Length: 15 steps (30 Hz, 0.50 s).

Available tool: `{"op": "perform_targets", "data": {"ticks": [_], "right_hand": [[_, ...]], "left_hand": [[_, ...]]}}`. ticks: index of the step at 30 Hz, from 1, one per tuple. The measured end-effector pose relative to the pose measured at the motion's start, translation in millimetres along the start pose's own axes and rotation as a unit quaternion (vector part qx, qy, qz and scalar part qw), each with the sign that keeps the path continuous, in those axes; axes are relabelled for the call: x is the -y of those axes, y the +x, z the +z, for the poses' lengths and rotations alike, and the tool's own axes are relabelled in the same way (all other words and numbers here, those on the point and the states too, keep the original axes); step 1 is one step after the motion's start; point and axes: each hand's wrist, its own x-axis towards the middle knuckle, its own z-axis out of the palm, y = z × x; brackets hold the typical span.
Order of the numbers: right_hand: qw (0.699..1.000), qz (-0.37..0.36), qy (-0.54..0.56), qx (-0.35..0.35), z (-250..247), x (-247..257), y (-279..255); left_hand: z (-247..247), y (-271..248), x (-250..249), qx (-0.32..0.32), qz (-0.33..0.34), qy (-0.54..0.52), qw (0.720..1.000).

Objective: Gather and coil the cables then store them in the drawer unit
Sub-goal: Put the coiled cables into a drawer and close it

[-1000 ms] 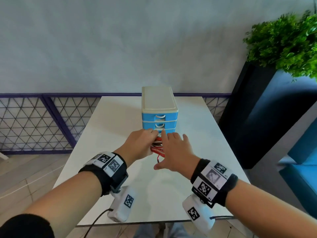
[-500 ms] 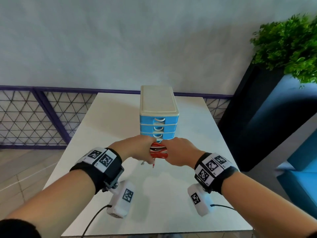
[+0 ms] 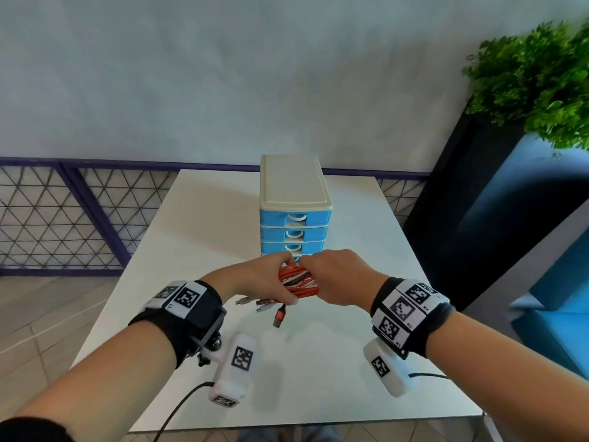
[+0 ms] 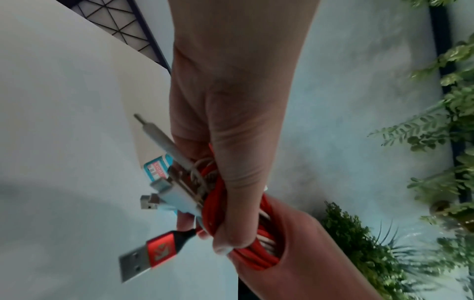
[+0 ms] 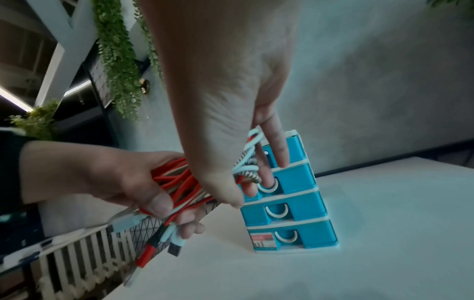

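Observation:
A coiled bundle of red and white cables (image 3: 298, 282) is held above the white table (image 3: 207, 234), just in front of the blue drawer unit (image 3: 294, 224). My left hand (image 3: 282, 283) grips the bundle's left side, thumb over the red strands (image 4: 218, 205). My right hand (image 3: 317, 277) grips its right side, fingers curled round the loops (image 5: 246, 168). Several plugs stick out below the left hand, among them a red USB plug (image 4: 151, 253) (image 3: 279, 315). The drawer unit (image 5: 290, 203) has a cream top, and its drawers look shut.
A dark planter with a green plant (image 3: 538, 74) stands right of the table. A purple-framed mesh railing (image 3: 63, 218) runs behind the table on the left. The wrist cameras' black cords (image 3: 178, 409) trail over the table's near edge.
The right hand went from lying flat by the cables to gripping them. Both hands lifted the bundle off the table and drew it slightly back from the drawer front.

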Motion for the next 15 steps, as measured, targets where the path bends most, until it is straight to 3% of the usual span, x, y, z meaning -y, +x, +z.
{"op": "perform_targets", "data": {"ticks": [4,9,12,14,15], "right_hand": [[0.997,0.011,0.075,0.011,0,-1,0],[0.998,0.035,0.058,0.006,0,-12,12],[0.997,0.061,0.039,-0.001,-2,-21,20],[0.996,0.077,0.05,-0.01,-2,-25,25],[0.995,0.085,0.055,-0.011,-2,-26,28]], "left_hand": [[-2,-4,-2,-0.008,0.013,0.027,1.0],[-28,11,-8,0.025,0.019,0.031,0.999],[-45,24,-9,-0.117,0.049,-0.005,0.992],[-58,37,-4,-0.257,0.084,0.042,0.962],[-64,44,0,-0.292,0.092,0.068,0.95]]}}
